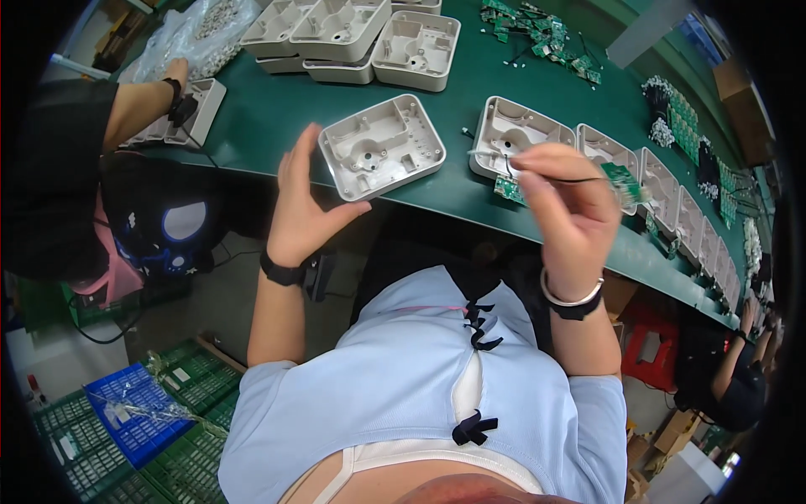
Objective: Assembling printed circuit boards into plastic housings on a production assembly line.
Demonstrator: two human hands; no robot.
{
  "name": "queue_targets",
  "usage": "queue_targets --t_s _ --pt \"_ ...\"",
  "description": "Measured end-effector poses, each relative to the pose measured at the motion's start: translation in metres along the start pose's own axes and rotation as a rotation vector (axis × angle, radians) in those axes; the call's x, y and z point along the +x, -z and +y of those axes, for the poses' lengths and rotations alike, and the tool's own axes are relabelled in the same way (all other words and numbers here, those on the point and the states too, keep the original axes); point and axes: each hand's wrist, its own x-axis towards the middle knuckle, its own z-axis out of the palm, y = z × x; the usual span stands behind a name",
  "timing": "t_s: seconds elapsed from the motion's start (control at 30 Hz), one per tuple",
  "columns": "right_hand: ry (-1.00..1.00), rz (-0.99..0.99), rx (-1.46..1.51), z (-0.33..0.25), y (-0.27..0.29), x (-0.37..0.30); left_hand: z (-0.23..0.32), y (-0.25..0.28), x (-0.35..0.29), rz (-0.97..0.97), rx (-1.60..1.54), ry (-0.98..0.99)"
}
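My left hand is open, thumb and fingers spread around the near left corner of a light grey plastic housing. This shallow housing lies open side up near the front edge of the table, with posts and a round recess inside. My right hand pinches the dark lead of a small green circuit board, which looks blurred beside the fingers. Below the fingertips, a second green board sits by the front wall of another grey housing. What lies inside my right palm is hidden.
Stacked housings stand at the back left. A row of housings runs off to the right. Loose circuit boards lie at the back. A co-worker's hand reaches by a plastic bag of small parts at left. Crates stand lower left.
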Motion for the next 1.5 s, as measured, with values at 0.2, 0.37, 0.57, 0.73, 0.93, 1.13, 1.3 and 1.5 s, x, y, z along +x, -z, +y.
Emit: queue_targets --t_s 0.2,0.37,0.57,0.73,0.93,1.13,1.3,1.5 --pt "0.224 -0.161 -0.451 0.032 -0.047 0.004 0.016 0.002 0.010 -0.015 -0.060 -0.037" --pt "0.249 -0.218 -0.502 0.046 -0.061 0.002 0.033 -0.003 0.004 0.052 0.023 -0.216" --pt "0.237 -0.261 -0.557 0.050 -0.065 0.002 0.035 -0.011 0.003 0.079 -0.031 -0.269" --pt "0.260 -0.340 -0.582 0.043 -0.064 0.003 0.030 -0.020 0.001 0.065 -0.128 -0.272" --pt "0.284 -0.286 -0.582 0.050 -0.063 -0.005 0.033 -0.026 -0.005 0.049 -0.178 -0.231" --pt "0.174 -0.283 -0.466 0.055 -0.070 -0.009 0.041 -0.031 -0.009 0.041 -0.283 -0.201" --pt "0.159 -0.324 -0.756 0.048 -0.070 -0.008 0.045 -0.031 -0.014 -0.033 -0.429 -0.062" --pt "0.138 -0.215 -0.628 0.043 -0.052 -0.010 0.038 -0.027 -0.014 -0.067 -0.496 0.011"
